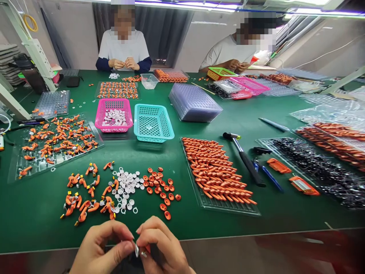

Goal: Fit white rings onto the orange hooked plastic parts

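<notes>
At the table's near edge, my left hand (104, 247) is closed, thumb and fingertips pinching a small white round sticker (137, 250). My right hand (164, 245) meets it there, its fingers closed round an orange earbud part (147, 248) that is mostly hidden. Just beyond the hands lies a loose pile of white round stickers (125, 184), some of them rings. Orange oval earbud caps (163, 195) are scattered to its right. On its left are orange earbud stems (82, 217) with yellow-tipped ends.
A tray of orange earbud pieces (216, 171) lies right of centre, beside a hammer (245, 158). Pink (114, 128) and turquoise (154, 139) baskets stand behind. A stack of clear trays (195, 102) is farther back. Two people work across the table. Black parts (310, 167) fill a tray at right.
</notes>
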The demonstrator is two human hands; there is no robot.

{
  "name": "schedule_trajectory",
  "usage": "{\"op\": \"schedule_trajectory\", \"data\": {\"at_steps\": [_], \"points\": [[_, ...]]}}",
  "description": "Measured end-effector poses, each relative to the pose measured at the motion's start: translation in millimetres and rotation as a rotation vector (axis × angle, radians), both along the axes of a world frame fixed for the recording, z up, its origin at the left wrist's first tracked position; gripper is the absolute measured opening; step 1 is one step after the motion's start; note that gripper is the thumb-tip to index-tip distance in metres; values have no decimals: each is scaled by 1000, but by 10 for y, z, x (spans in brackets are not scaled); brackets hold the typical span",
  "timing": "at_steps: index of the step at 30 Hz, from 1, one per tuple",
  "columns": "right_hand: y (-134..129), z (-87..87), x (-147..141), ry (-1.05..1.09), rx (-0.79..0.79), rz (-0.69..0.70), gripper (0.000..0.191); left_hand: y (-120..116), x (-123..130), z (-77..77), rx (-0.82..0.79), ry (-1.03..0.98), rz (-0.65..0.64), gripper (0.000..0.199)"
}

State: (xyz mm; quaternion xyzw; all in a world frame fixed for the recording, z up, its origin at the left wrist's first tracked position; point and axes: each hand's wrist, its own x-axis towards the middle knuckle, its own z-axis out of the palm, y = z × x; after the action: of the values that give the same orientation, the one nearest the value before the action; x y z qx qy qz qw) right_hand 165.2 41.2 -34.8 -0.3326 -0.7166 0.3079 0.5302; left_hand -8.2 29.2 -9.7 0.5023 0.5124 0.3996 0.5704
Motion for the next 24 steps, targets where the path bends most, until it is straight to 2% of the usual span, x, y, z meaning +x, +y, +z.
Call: {"op": "schedule_trajectory", "data": {"at_steps": [1, 3, 7, 13, 18, 21, 24], "points": [[-1, -4, 7, 10, -3, 27, 33, 24, -16, 9, -60, -38, -34, 30], [-4, -16, 19, 37, -16, 54, 36, 63, -41, 13, -65, -53, -98, 33], [-3, -31, 37, 45, -52, 81, 32, 94, -64, 12, 89, 19, -155, 32], [8, -24, 46, 36, -78, 131, 24, 64, -72, 20, 212, 99, -169, 28], [13, 19, 51, 32, -75, 174, 30, 0, -45, 34, 470, 271, -166, 29], [9, 32, 52, 31, -84, 178, 31, -48, -11, 8, 673, 425, -82, 32], [-6, 12, 54, 49, -73, 166, 32, -78, 7, -29, 846, 532, -6, 27]]}}
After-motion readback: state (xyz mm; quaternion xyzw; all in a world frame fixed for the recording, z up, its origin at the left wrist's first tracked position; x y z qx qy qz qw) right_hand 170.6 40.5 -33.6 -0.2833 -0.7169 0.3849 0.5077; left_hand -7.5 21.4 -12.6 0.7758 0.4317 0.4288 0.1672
